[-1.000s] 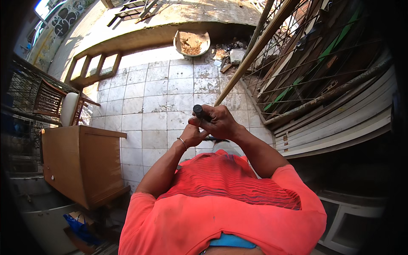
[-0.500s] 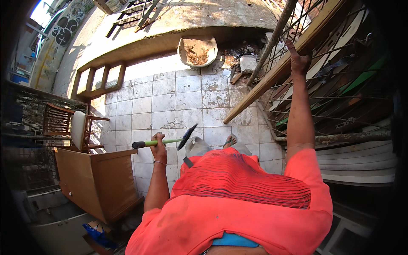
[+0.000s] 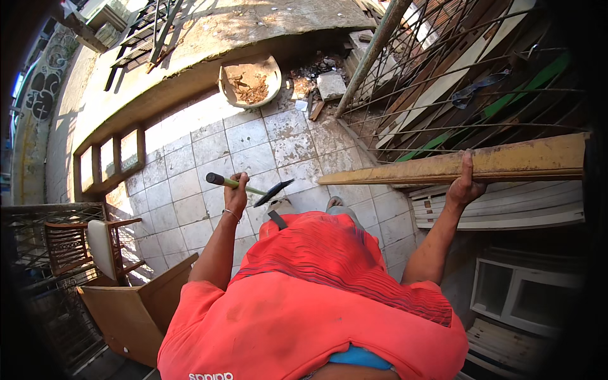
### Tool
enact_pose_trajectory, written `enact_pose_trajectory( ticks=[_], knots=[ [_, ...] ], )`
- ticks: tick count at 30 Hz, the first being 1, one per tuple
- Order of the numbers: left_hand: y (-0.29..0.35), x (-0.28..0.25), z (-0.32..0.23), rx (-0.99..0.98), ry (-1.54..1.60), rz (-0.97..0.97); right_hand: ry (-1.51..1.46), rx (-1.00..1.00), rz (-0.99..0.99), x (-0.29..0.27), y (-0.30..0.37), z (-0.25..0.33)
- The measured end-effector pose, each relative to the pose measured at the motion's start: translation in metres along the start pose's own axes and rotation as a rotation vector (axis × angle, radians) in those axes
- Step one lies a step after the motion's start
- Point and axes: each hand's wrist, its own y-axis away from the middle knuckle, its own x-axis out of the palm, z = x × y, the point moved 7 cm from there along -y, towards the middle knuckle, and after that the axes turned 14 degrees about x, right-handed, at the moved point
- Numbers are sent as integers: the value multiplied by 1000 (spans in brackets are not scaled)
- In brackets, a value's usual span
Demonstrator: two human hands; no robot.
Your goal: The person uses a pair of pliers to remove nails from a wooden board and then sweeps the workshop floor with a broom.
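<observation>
My left hand (image 3: pixel 235 195) is wrapped round the green handle of a hammer (image 3: pixel 218 180). Its black grip end points left, and its long dark head lies to the right, in front of my legs. My right hand (image 3: pixel 465 185) grips a long yellowish wooden plank (image 3: pixel 405 172) from below, with a finger up over its near side. The plank stretches across to the right, its narrow-looking end over the tiled floor (image 3: pixel 253 158) near my feet; I cannot tell whether that end touches the tiles.
A metal grille (image 3: pixel 437 95) with stacked boards (image 3: pixel 481 50) behind it stands to the right. Ahead are a tub of debris (image 3: pixel 273 79), rubble (image 3: pixel 330 85) and a raised ledge. At left stand a wooden frame (image 3: pixel 111 158), a chair (image 3: pixel 101 247) and a brown cabinet (image 3: pixel 120 316).
My right hand has come down and nearer with the plank, which has swung from steeply slanted to nearly crosswise. My view has turned rightward. The hammer remains in my left hand.
</observation>
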Motion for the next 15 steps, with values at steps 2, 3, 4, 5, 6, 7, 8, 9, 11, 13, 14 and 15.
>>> enact_pose_trajectory(
  ticks=[2, 3, 4, 5, 6, 7, 8, 9, 11, 13, 14, 15],
  knots=[
    [-25, 20, 3, 34, -39, 108, -15, 40, -79, -48, 9, 12],
    [-34, 25, 3, 58, -16, 124, 5, 10, -159, -65, 12, 20],
    [-42, 33, 6, 76, 11, 161, 44, -22, -253, -85, 14, 32],
    [-45, 44, 3, 34, -20, 230, 34, -12, -387, -100, 19, 46],
    [-48, 54, -4, -1, -53, 295, 19, -12, -518, -115, 23, 58],
    [-52, 65, -5, 2, -78, 330, 50, -26, -581, -136, 26, 64],
    [-53, 84, -6, 35, -60, 376, -66, -35, -586, -158, 24, 66],
    [-52, 104, -11, 45, -71, 416, -187, -51, -584, -179, 24, 68],
    [-51, 139, -25, 78, -80, 477, -129, -75, -606, -215, 20, 69],
    [-47, 172, -40, 138, -46, 483, -33, -38, -652, -243, 16, 63],
    [-46, 187, -43, 181, 9, 514, 13, -14, -672, -256, 13, 58],
    [-48, 201, -46, 199, -3, 528, 53, -23, -701, -264, 6, 54]
  ],
)
